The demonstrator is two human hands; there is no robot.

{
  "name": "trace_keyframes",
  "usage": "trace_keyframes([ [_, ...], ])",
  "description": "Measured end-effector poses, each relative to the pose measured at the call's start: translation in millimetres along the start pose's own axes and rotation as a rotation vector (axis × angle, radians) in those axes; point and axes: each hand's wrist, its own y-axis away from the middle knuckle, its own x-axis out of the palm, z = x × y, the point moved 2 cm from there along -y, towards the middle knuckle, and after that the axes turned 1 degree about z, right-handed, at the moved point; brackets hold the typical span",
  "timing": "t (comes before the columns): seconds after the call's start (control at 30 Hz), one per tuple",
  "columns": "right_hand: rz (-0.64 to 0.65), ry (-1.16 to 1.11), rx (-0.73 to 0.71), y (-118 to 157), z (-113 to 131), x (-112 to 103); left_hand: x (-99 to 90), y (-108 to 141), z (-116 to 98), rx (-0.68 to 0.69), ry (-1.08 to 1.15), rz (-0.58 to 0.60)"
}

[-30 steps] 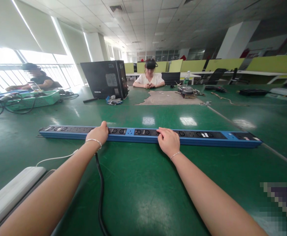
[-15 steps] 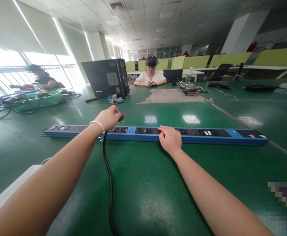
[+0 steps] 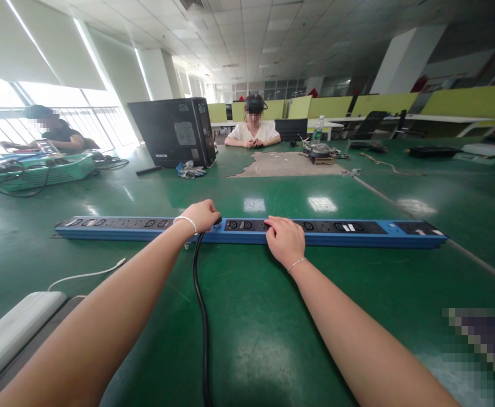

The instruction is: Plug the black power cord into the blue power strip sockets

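Observation:
A long blue power strip (image 3: 340, 240) with black socket panels lies across the green table. My left hand (image 3: 203, 216) is closed around the plug end of a thick black cable (image 3: 205, 316), just over the strip left of its middle. Most of the plug is hidden by my fingers; its dark tip shows by the blue socket section. The cable hangs over the strip's front edge and runs toward me. My right hand (image 3: 285, 240) rests on the strip right of its middle, fingers apart, holding nothing.
Behind the strip stand a black computer case (image 3: 175, 133), gloves (image 3: 191, 169) and a green basket (image 3: 52, 174) of cables. A person (image 3: 253, 127) sits across the table, another at the far left. A white device (image 3: 22, 322) lies at the near left, with a thin white cable.
My left hand has moved right along the strip and lower, bringing the black plug down to the blue socket section. My right hand stays on the strip. The view has shifted slightly right.

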Motion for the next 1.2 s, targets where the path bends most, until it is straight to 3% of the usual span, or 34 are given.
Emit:
trace_keyframes([
  [0.2,-0.001,-0.003,0.000,0,0,0,-0.9,-5,-1,0.024,-0.071,-0.029],
  [0.43,-0.005,0.002,-0.002,0,0,0,2.9,-13,-3,0.049,-0.124,0.036],
  [1.0,0.000,-0.004,-0.003,0,0,1,13.8,5,-14,0.039,-0.243,-0.024],
  [1.2,0.003,-0.001,-0.015,1,0,-1,10.4,-5,-12,0.058,-0.253,0.007],
])
